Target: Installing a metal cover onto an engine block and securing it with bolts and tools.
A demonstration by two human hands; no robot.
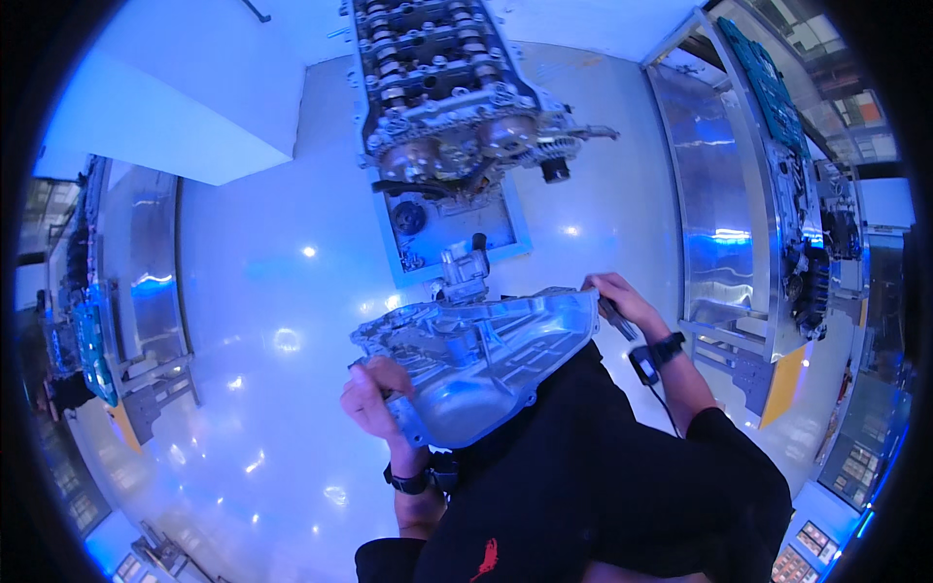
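Observation:
A large cast-metal engine cover [486, 374], silvery and ribbed on its inner face, is held tilted in front of my body. My left hand [372, 396] is closed round its left end. At its far right corner, my right hand [622, 297] grips the edge. A short dark bar-shaped piece [617, 318] shows under the right fingers; I cannot tell what it is. Just beyond the cover stands a small metal housing with a black pipe stub [465, 267], its lower part hidden by the cover.
Ahead is an engine [442, 97] with its camshafts exposed, above a framed tray [498, 228] holding a round dark part. Steel benches [714, 204] with engine parts stand on the right, and another bench [146, 262] on the left. A white block [185, 97] juts in at upper left.

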